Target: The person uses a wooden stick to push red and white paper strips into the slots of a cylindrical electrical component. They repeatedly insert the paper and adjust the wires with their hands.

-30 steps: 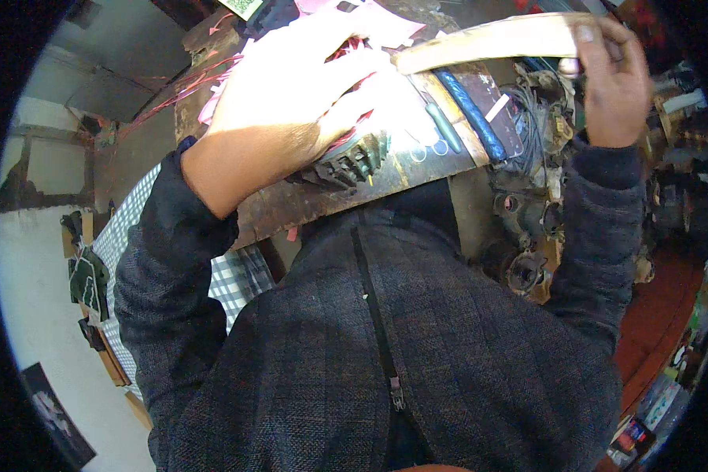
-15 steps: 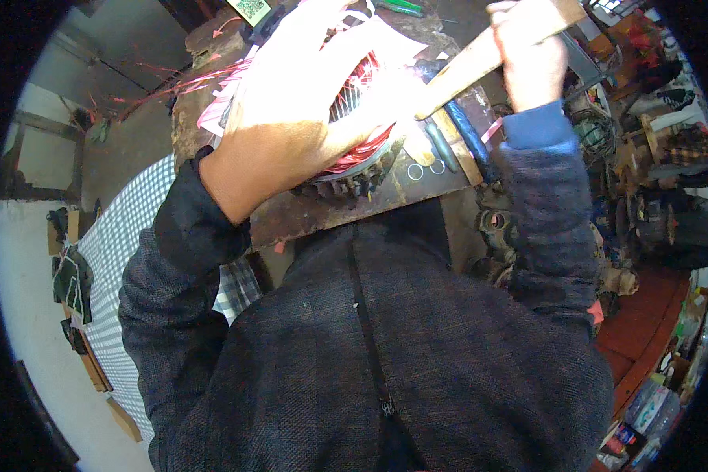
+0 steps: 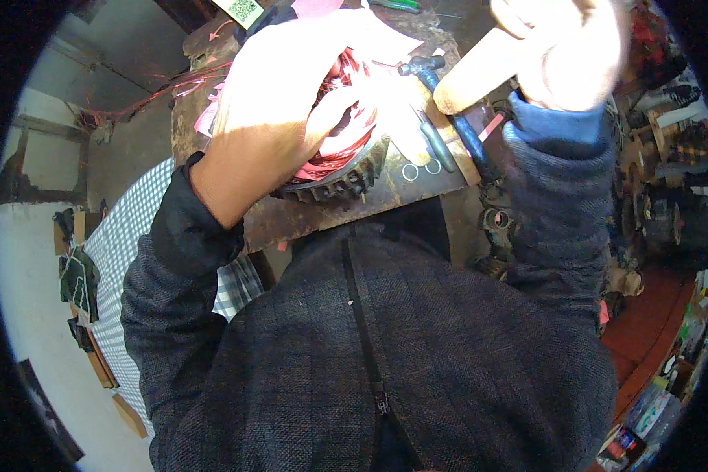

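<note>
On a worn bench, a round motor stator (image 3: 338, 189) with a dark toothed rim is packed with red wire windings (image 3: 346, 145). My left hand (image 3: 271, 106) lies over the windings, its thumb bent down against the red wire; strong glare washes out its other fingers. Raised at the upper right, my right hand (image 3: 570, 55) is closed around a pale wooden bar (image 3: 473, 79). The bar's rounded end points down and left, apart from the stator. Beneath it lies a hammer (image 3: 466, 134) with a blue handle. Scissors (image 3: 421, 168) and a dark green-handled tool (image 3: 436, 144) lie between hammer and stator.
The wooden bench (image 3: 291, 224) ends just in front of my body. Loose red wires (image 3: 157, 93) stick out past its left side. A green-handled tool (image 3: 397, 6) and a card with a square code (image 3: 244, 9) lie at the back. Cluttered shelves (image 3: 669, 149) fill the right.
My right hand has lifted and moved right with the wooden bar, taking its end off the stator area and uncovering the hammer head. My left hand has shifted slightly left, staying on the windings.
</note>
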### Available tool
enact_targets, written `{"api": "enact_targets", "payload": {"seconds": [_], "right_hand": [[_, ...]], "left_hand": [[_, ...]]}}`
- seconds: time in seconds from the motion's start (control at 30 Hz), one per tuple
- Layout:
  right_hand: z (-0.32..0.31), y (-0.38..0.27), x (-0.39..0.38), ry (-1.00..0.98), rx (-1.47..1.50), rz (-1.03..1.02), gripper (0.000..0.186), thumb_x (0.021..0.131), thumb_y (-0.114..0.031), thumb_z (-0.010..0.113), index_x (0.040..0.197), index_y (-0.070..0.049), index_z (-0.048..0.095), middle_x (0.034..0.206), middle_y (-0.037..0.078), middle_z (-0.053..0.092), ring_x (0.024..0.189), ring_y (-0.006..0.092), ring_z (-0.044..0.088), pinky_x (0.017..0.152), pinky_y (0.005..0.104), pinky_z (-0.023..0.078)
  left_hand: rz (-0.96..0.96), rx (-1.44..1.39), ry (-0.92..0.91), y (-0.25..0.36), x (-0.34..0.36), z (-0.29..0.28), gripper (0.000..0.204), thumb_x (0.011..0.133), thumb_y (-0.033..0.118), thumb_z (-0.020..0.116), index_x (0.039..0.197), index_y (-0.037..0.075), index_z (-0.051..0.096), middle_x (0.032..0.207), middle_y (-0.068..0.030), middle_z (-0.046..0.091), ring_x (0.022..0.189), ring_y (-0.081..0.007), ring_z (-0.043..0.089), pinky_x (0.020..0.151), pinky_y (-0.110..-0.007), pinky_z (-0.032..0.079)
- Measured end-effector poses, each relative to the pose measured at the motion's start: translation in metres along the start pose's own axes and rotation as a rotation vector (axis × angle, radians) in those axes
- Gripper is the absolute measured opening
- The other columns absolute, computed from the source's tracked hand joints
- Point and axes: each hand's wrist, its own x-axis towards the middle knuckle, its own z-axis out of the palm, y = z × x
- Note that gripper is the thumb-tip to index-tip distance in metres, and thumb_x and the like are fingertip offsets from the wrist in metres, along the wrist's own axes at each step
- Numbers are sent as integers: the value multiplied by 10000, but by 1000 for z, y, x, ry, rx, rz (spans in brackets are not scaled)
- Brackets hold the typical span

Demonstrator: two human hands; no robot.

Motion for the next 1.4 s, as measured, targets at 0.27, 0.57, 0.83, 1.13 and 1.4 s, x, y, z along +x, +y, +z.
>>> {"api": "enact_targets", "payload": {"seconds": [0.27, 0.57, 0.83, 1.13, 1.4], "right_hand": [[32, 2, 22, -306, 262, 31, 326, 1087, -372, 509, 1003, -79, 624, 539, -67, 383, 398, 65, 313, 342, 261, 266], [54, 1, 27, -146, 249, 55, 166, 1036, -296, 614, 945, -158, 621, 532, -87, 374, 406, 59, 319, 350, 234, 239], [75, 4, 13, 25, 263, 157, 146, 1030, -288, 634, 947, -173, 602, 599, -92, 382, 477, 51, 359, 410, 211, 289], [87, 9, 7, -167, -19, -46, 147, 1069, -234, 563, 961, -136, 579, 622, -54, 492, 476, 62, 480, 385, 229, 410], [55, 35, 29, -374, 363, -1, 129, 1072, -183, 540, 1018, -89, 611, 667, -38, 480, 466, 70, 431, 352, 217, 353]], "left_hand": [[251, 126, -132, 3, 8, -8, 240, 896, 163, 681, 1102, 39, 680, 1307, -138, 633, 1206, -342, 589, 1046, -445, 462], [147, 88, -51, -2, -14, -5, 230, 900, 172, 700, 1099, 58, 681, 1296, -144, 644, 1189, -340, 600, 1054, -451, 456], [159, -97, -80, 2, -18, -8, 265, 864, 260, 762, 1026, 70, 675, 1277, -144, 634, 1176, -345, 586, 1020, -455, 459], [72, -64, 81, 13, -20, 5, 313, 846, 265, 787, 1050, 55, 675, 1236, -152, 642, 1131, -351, 594, 995, -437, 470], [41, 42, -46, 0, -38, 15, 396, 853, 217, 754, 1200, 40, 684, 1264, -156, 646, 1182, -360, 597, 1033, -456, 471]]}}
